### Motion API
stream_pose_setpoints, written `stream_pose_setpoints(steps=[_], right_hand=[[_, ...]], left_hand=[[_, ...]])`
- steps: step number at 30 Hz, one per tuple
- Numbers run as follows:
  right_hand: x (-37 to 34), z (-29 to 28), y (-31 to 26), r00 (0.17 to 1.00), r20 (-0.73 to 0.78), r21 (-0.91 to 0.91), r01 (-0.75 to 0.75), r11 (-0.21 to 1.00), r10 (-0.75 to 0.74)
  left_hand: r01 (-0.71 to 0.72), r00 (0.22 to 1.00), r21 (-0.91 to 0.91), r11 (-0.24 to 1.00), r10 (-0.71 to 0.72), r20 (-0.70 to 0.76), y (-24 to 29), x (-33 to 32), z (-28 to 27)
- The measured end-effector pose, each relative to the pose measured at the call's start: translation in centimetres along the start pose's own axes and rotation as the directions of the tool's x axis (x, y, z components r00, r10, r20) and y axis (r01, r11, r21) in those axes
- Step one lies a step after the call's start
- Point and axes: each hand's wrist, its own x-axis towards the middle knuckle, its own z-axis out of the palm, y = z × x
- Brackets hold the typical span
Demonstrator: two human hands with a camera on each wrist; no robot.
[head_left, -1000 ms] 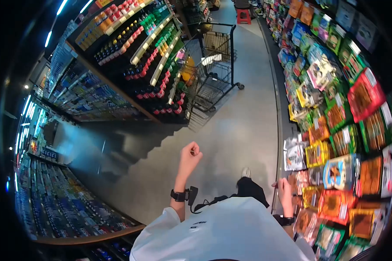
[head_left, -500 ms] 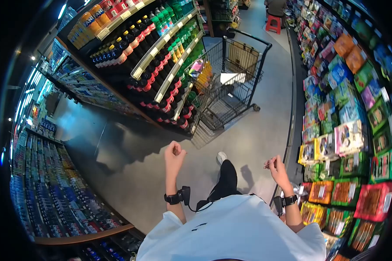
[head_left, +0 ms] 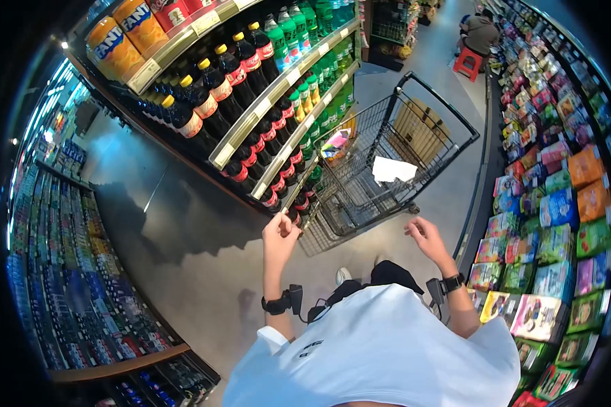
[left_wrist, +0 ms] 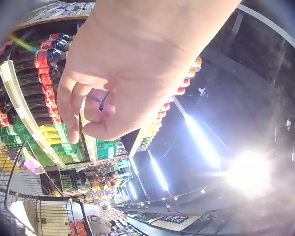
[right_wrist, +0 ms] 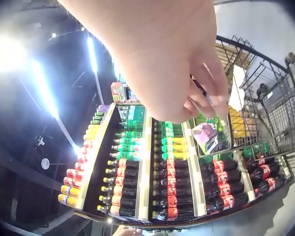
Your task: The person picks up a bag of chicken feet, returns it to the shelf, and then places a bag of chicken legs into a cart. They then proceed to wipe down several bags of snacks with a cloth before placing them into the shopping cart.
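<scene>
In the head view the left hand (head_left: 280, 239) is raised in front of the drink shelf's lower end, its fingers loosely curled and holding nothing. The left wrist view shows that hand (left_wrist: 123, 78) with thumb and fingers bent toward each other. The right hand (head_left: 428, 239) hovers just short of the shopping cart (head_left: 360, 169), apart from it, fingers loosely bent and empty. Seen from the right wrist, the hand (right_wrist: 172, 64) hides part of the cart (right_wrist: 280, 103). A colourful package (head_left: 335, 144) and a white sheet (head_left: 394, 169) lie in the cart.
Cola bottles (head_left: 214, 87) and green bottles (head_left: 299, 30) fill the shelf ahead. Packaged snacks (head_left: 557, 210) line the right side, and another stocked shelf (head_left: 81, 271) is at left. A person (head_left: 480, 34) sits on a red stool (head_left: 468, 64) farther up the aisle.
The cart and drink shelf appear larger and nearer, and the snack shelf has shifted in view. The right hand has risen away from the snacks; the left remains raised. Both remain empty.
</scene>
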Motion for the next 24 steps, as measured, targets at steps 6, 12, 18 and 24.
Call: stream_pose_setpoints(steps=[6,12,18,24], right_hand=[[20.0,1.4,4.4,0.966,0.199,-0.066,0.180,0.981,-0.164],[39.5,5.6,11.9,0.902,0.419,0.201,-0.202,0.959,0.102],[49.2,8.3,14.1,0.899,0.438,-0.186,0.075,0.980,0.014],[52.8,9.6,16.1,0.911,0.412,-0.369,0.201,0.907,-0.034]], left_hand=[[0.075,0.956,-0.001,0.997,-0.072,-0.285,-0.5,1.2,0.3],[0.288,0.704,0.002,0.958,-0.210,-0.679,-1.8,-0.8,3.3],[0.414,0.424,-0.122,0.902,-0.310,-0.851,2.2,-3.3,11.2],[0.371,0.224,-0.233,0.899,-0.330,-0.917,4.8,-6.8,16.6]])
